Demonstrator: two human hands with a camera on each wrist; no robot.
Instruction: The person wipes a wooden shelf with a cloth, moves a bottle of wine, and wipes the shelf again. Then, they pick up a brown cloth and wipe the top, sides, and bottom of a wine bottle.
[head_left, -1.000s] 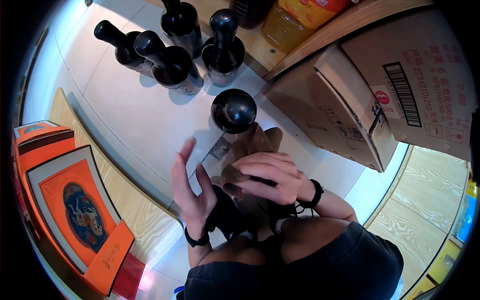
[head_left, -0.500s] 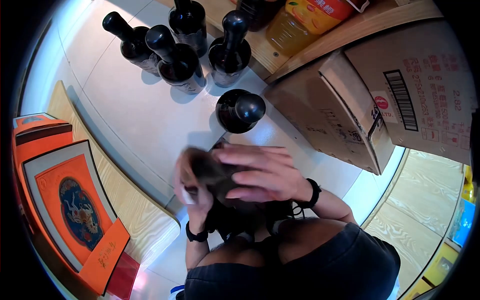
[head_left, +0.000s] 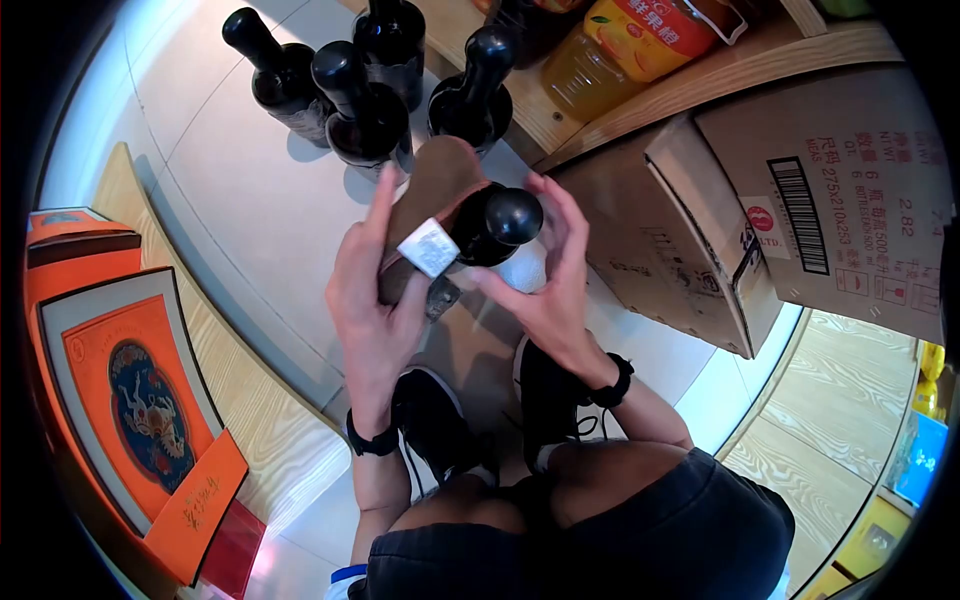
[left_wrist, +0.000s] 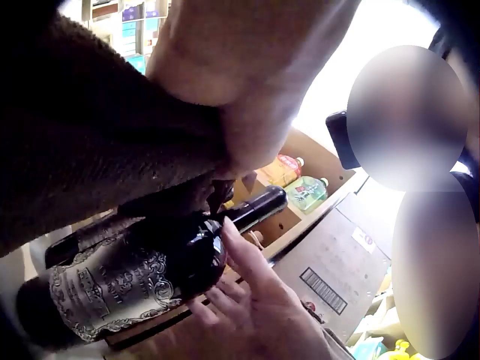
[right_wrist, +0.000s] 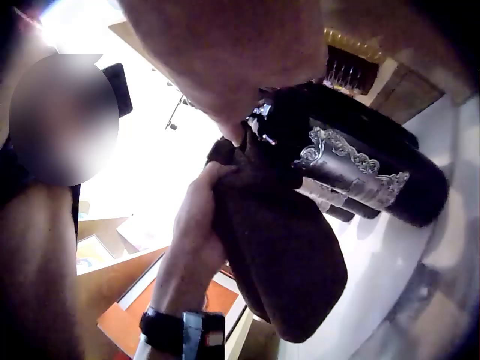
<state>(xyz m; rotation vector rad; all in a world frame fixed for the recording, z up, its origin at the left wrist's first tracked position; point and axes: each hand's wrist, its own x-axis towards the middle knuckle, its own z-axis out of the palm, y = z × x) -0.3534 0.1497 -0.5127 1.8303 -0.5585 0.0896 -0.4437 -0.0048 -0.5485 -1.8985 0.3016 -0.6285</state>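
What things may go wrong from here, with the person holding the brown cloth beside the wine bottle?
The right hand holds the wine bottle near its shoulder. If the grip slips, the bottle might tip or drop on the tiled floor and crack.

The left hand holds the brown cloth close to the other bottles, so a wide movement could knock one over.

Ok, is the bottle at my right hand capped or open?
Capped: the bottle has a rounded black top over its neck, and no open mouth shows in the head view.
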